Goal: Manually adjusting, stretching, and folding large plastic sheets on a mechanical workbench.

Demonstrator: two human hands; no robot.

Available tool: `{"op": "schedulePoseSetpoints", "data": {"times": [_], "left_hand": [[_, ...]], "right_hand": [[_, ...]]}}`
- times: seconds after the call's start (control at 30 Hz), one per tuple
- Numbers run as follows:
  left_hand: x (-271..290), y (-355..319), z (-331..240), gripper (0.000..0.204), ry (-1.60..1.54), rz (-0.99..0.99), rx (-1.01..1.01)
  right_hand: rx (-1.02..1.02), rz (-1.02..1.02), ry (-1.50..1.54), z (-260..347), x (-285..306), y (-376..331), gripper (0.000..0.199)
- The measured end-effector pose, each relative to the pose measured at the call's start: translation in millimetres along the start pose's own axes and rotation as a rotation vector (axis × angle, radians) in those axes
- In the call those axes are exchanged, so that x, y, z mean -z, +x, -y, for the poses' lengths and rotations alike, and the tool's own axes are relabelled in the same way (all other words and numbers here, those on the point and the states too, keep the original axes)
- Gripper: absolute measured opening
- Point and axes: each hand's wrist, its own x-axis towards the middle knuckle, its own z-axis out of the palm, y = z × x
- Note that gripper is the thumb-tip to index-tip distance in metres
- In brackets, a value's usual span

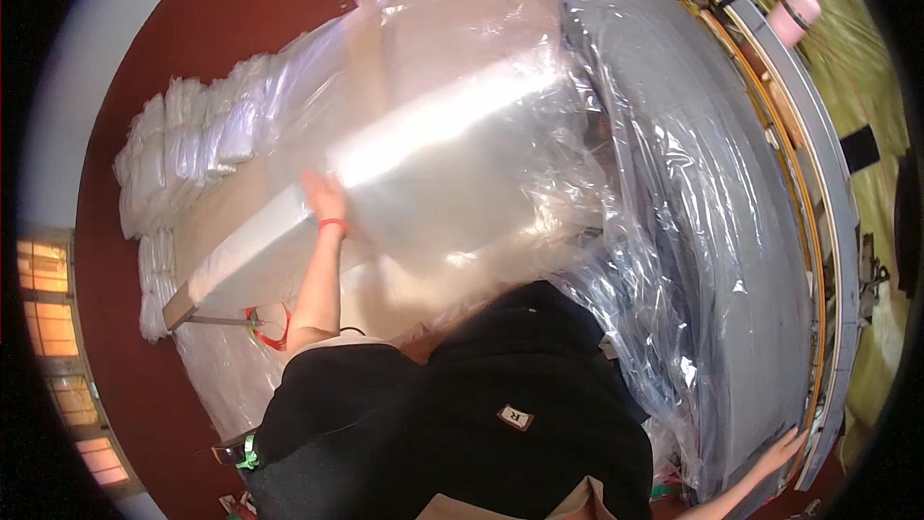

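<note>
While left hand (325, 195) presses flat on clear plastic sheet (452, 154) — right hand (784, 451) open against grey panel (674, 183).

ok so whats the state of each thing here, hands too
left hand: flat against the clear plastic bag
clear plastic bag: puffed up, crinkled, pulled over the grey panel
grey panel: partly wrapped
right hand: open, touching the panel's edge
stacked plastic bags: folded, piled

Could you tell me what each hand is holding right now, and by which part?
The left hand presses flat on the clear plastic sheet near its left side; no closed grip shows. The right hand rests on the lower rim of the big grey wrapped panel.
</note>
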Motion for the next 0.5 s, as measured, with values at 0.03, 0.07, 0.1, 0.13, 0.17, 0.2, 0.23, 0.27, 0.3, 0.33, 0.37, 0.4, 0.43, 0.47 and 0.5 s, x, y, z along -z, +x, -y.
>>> {"op": "schedulePoseSetpoints", "data": {"times": [0.03, 0.07, 0.1, 0.13, 0.17, 0.2, 0.23, 0.27, 0.3, 0.33, 0.37, 0.4, 0.43, 0.47, 0.5], "left_hand": [[4, 5, 38, 0.055, 0.074, -0.021, 0.139], [9, 7, 72, 0.056, 0.147, -0.042, 0.277], [15, 6, 90, 0.049, 0.253, -0.116, 0.364], [17, 3, 99, 0.043, 0.356, -0.188, 0.446], [22, -3, 91, 0.043, 0.347, -0.175, 0.447], [34, -9, 70, 0.034, 0.349, -0.107, 0.398], [48, -12, 61, 0.028, 0.361, -0.053, 0.357], [49, -4, 88, 0.021, 0.504, -0.162, 0.321], [58, 3, 116, 0.021, 0.514, -0.172, 0.331], [59, 10, 140, 0.021, 0.390, -0.178, 0.389], [60, 12, 145, 0.022, 0.261, -0.183, 0.442], [58, 14, 148, 0.022, 0.261, -0.182, 0.442], [53, 19, 140, 0.019, 0.133, -0.222, 0.407], [56, 25, 132, 0.017, 0.011, -0.267, 0.373], [59, 33, 122, 0.016, -0.110, -0.313, 0.338]], "right_hand": [[0.088, 0.000, -0.013, 14, -5, 7, 0.049], [0.099, 0.004, -0.002, 33, -9, 11, 0.049], [0.111, 0.005, -0.011, 55, -7, 14, 0.049], [0.118, 0.003, -0.021, 66, -4, 16, 0.049], [0.120, -0.006, -0.034, 67, 0, 17, 0.049], [0.113, -0.016, -0.044, 63, 5, 16, 0.049], [0.112, -0.017, -0.039, 61, 6, 16, 0.049], [0.120, -0.009, -0.026, 63, 3, 17, 0.049], [0.104, -0.003, 0.001, 65, 0, 16, 0.049], [0.084, -0.002, 0.016, 66, 1, 15, 0.049], [0.085, -0.003, 0.014, 59, 3, 15, 0.049], [0.096, -0.011, -0.001, 47, 5, 15, 0.048], [0.102, -0.022, -0.020, 39, 8, 14, 0.047], [0.099, -0.021, -0.017, 44, 11, 13, 0.047], [0.052, -0.015, 0.020, 53, 16, 11, 0.046]]}}
